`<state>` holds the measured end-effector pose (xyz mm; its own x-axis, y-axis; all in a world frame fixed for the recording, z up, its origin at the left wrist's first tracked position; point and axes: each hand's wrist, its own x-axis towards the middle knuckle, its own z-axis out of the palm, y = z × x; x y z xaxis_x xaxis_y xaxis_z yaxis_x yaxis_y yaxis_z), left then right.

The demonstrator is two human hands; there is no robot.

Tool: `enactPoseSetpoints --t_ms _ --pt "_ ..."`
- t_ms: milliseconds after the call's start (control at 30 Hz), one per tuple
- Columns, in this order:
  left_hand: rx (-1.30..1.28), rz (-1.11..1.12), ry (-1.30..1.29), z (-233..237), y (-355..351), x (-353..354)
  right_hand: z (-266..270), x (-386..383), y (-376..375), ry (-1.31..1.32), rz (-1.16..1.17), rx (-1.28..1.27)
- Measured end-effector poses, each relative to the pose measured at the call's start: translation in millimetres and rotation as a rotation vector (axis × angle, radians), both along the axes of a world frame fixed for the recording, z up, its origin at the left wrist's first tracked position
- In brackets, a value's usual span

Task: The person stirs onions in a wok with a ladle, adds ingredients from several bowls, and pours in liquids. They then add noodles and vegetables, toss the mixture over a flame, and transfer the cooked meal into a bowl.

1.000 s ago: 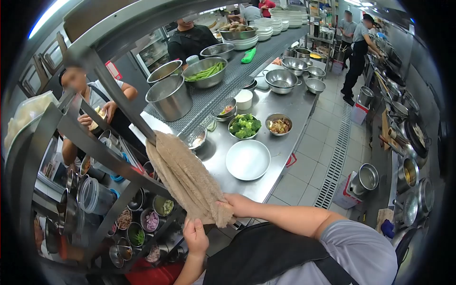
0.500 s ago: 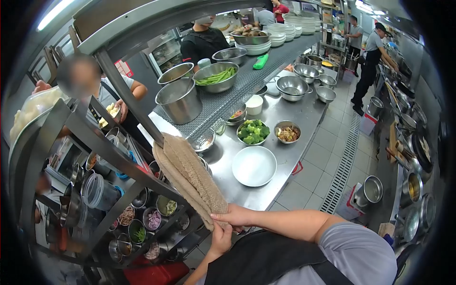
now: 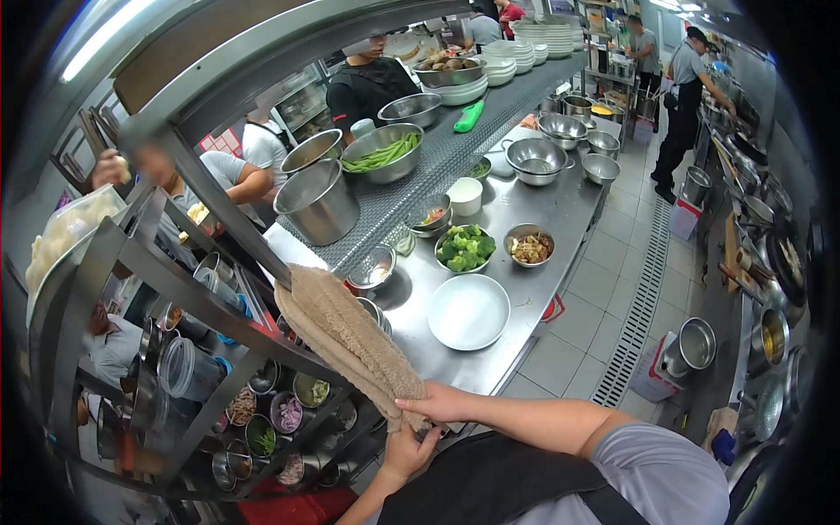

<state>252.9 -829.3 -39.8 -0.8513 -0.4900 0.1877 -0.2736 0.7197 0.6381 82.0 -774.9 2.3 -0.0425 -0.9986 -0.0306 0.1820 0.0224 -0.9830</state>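
A tan towel (image 3: 350,337) hangs folded over the steel frame at the near end of the counter. My right hand (image 3: 440,402) is closed on its lower end, thumb on top. Just below, my left hand (image 3: 408,452) grips the bottom of the same towel; some of its fingers are hidden. Beside the towel on the steel counter lies a white plate (image 3: 469,312) with nothing on it. Behind the plate stand a bowl of broccoli (image 3: 465,248) and a bowl of browned chopped food (image 3: 530,246).
Overhead runs a shelf with a bowl of green beans (image 3: 382,153), a steel pot (image 3: 317,203) and stacked plates (image 3: 544,35). On the left, a rack (image 3: 188,262) stands before several ingredient bowls. Co-workers stand behind the shelf and along the right-hand cooking line (image 3: 744,188).
My view has shifted slightly. Both hands stay at the towel's lower end, my left hand with its thumb now spread further. The co-worker on the left has raised a hand.
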Motion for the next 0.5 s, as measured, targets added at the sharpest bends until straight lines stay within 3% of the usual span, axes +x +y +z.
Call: enactPoseSetpoints --t_ms 33,167,233,267,367,400,467,500 --pt "-0.042 0.024 -0.179 5 -2 2 -8 -4 -3 0.030 -0.041 -0.058" --pt "-0.324 -0.087 -0.091 18 -12 14 -20 -31 -5 0.032 -0.016 0.055" --pt "0.205 0.169 0.280 16 -18 15 -14 -39 -4 0.050 -0.078 -0.011" --pt "0.276 0.234 0.285 24 -24 16 -12 -38 -3 0.055 -0.074 -0.017" --pt "0.469 0.195 0.487 55 -39 2 -13 -19 0 0.180 -0.136 -0.091" --pt "0.571 0.143 0.594 66 -39 -11 -15 -10 -2 0.168 -0.005 -0.011" --pt "0.661 0.080 0.572 77 -38 -24 -21 4 -5 0.226 0.260 0.133" --pt "0.750 0.010 0.548 81 -36 -31 -12 6 -3 0.225 0.261 0.131"
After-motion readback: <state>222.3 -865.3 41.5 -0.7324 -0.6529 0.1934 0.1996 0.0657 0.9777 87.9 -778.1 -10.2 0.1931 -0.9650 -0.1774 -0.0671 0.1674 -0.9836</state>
